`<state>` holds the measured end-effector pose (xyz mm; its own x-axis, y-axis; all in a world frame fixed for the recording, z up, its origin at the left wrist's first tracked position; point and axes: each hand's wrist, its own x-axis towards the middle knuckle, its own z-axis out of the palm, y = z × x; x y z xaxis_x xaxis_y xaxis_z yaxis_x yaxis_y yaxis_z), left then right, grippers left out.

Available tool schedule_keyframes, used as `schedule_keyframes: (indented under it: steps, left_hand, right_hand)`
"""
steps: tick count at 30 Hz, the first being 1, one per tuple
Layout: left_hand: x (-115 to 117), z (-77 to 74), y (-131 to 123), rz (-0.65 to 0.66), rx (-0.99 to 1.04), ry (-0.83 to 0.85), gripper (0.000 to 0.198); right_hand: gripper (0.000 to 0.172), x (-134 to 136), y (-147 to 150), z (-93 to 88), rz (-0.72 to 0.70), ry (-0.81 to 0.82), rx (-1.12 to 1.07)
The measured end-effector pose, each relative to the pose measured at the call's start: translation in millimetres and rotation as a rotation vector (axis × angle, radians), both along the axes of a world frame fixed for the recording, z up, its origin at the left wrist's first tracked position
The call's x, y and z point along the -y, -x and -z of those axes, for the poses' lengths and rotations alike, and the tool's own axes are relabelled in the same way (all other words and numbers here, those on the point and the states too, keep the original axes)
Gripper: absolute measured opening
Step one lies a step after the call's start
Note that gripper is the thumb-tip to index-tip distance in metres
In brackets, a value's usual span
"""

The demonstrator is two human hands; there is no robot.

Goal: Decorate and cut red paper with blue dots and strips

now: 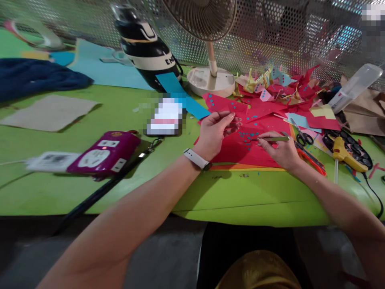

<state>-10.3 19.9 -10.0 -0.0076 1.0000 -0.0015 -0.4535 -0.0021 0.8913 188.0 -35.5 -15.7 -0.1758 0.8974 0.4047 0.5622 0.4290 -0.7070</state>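
My left hand [215, 130], with a pale watch band at the wrist, hovers over a red paper sheet [255, 154]. Its thumb and fingers are curled together; what they pinch, if anything, is too small to make out. My right hand [281, 150] grips slim metal tweezers [276, 139], whose tip points left, close to the small blue paper bits [248, 135] scattered on the red sheet. A blue paper strip [188, 100] reaches from the black bottle to beside my left hand. Orange paper [237, 167] shows beneath the red sheet's front edge.
Right of my hands lie scissors [303, 136], orange-handled scissors [314, 160] and a yellow glue gun [350, 154]. Dotted paper pieces [279, 82] pile up behind. A fan [212, 78], bottle [147, 52], phone [165, 116] and purple power socket [105, 154] stand or lie to the left.
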Motion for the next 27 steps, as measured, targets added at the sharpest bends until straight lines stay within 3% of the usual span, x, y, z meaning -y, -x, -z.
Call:
schedule_keyframes:
  steps: [9, 15, 27]
  left_hand:
    - [-0.6, -0.2, 0.3, -0.002, -0.013, 0.005, 0.014]
    - [-1.3, 0.5, 0.3, -0.009, -0.014, -0.001, 0.013]
    - [0.1, -1.9, -0.9, -0.014, -0.027, 0.020, 0.010]
  right_hand:
    - [0.009, 1.8, 1.3, -8.0, -0.001, -0.049, -0.020]
    - [0.013, 4.5, 1.6, -15.0, -0.032, -0.037, -0.041]
    - [0.016, 4.2, 5.6, 0.3, -0.044, -0.067, 0.052]
